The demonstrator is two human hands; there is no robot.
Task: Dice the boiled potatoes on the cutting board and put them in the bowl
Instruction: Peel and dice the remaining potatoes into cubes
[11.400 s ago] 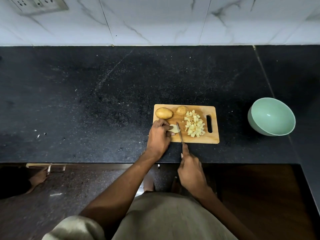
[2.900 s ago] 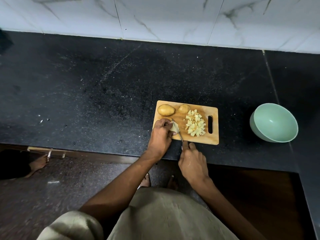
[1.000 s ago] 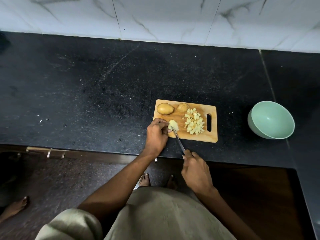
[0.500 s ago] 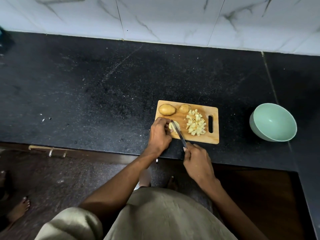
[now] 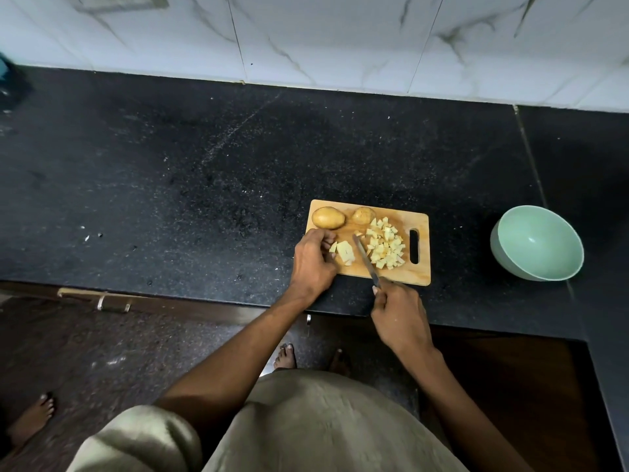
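From my head view, my left hand (image 5: pixel 315 264) pinches the half-cut potato piece (image 5: pixel 344 252) steady; my right hand (image 5: pixel 400 316) grips the knife (image 5: pixel 366 261), blade between that piece and the diced pile (image 5: pixel 384 243) beyond. Whole potatoes (image 5: pixel 328 218) sit clear ahead on the cutting board (image 5: pixel 420 267). The bowl (image 5: pixel 537 247) stands well right across open bench (image 5: pixel 204 199).

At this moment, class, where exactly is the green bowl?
In the head view, the green bowl stands on the black counter at the far right, apart from the cutting board and beyond its handle-slot end; no potato shows inside it.
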